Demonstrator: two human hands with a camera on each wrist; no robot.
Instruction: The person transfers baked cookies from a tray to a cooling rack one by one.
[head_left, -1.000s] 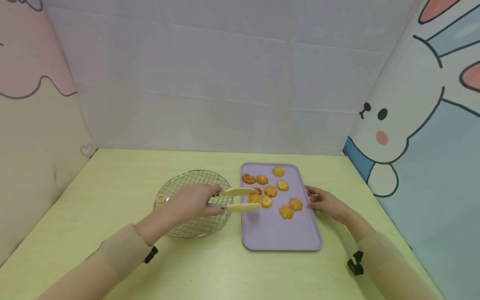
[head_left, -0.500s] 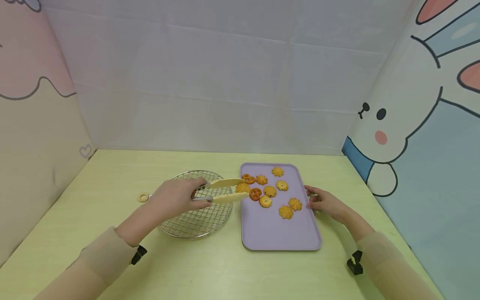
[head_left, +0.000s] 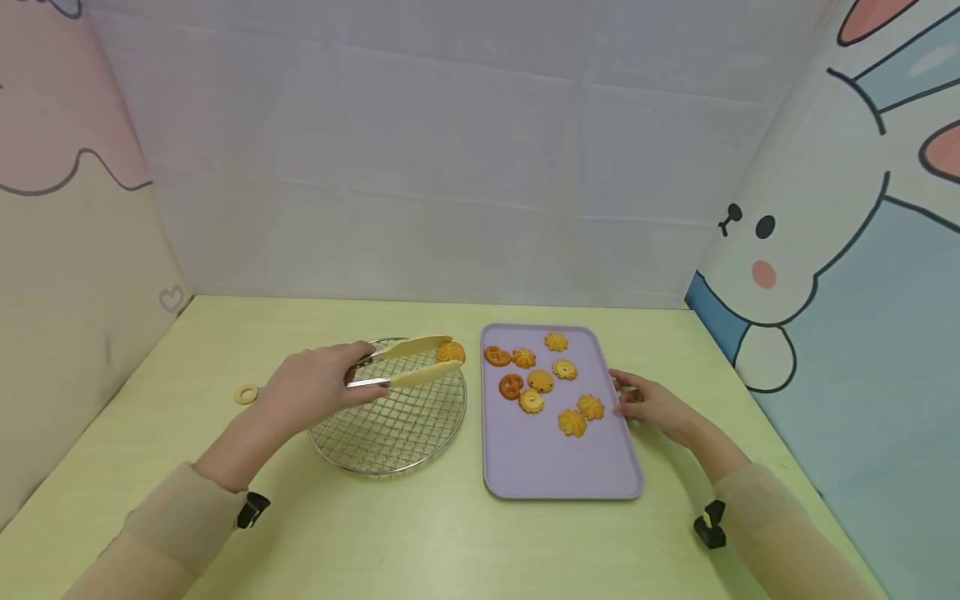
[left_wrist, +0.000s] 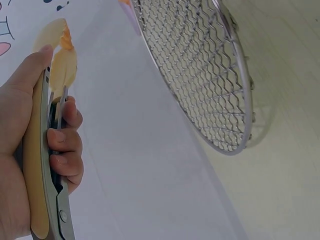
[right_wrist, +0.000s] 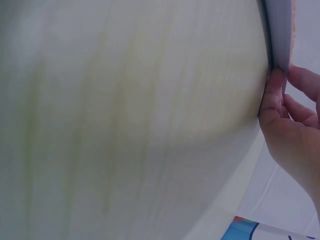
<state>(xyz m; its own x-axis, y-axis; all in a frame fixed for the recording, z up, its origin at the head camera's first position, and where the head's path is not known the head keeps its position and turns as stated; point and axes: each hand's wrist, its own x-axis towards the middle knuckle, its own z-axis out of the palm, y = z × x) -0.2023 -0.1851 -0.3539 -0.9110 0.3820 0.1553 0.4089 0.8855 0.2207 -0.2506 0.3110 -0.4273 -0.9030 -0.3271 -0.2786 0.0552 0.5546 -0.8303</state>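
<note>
My left hand (head_left: 303, 387) grips a pair of tongs (head_left: 423, 375) with cream-coloured tips and a ring at the handle end. Between the tips is a golden ridged cookie (head_left: 450, 352), over the far right part of a round wire cooling rack (head_left: 382, 446). In the left wrist view, the thumb lies along one tong arm (left_wrist: 37, 165) and the fingers curl around the other. At the right edge of a purple tray (head_left: 558, 475), my right hand (head_left: 656, 408) pinches the rim; the right wrist view shows the thumb (right_wrist: 272, 97) against the tray's side.
Several cookies lie on the tray: pretzel shapes (head_left: 511, 386) at its left, a round smooth cookie (head_left: 540, 382) in the middle, and flower-shaped ones (head_left: 572, 422) around it. The rack rests on a pale yellow table (head_left: 420, 542). Walls with cartoon drawings enclose the sides; a plain white sheet (head_left: 450, 167) backs it.
My left hand has moved left with the tongs, carrying the ridged cookie off the tray and over the rack. My right hand has stayed at the tray's edge.
</note>
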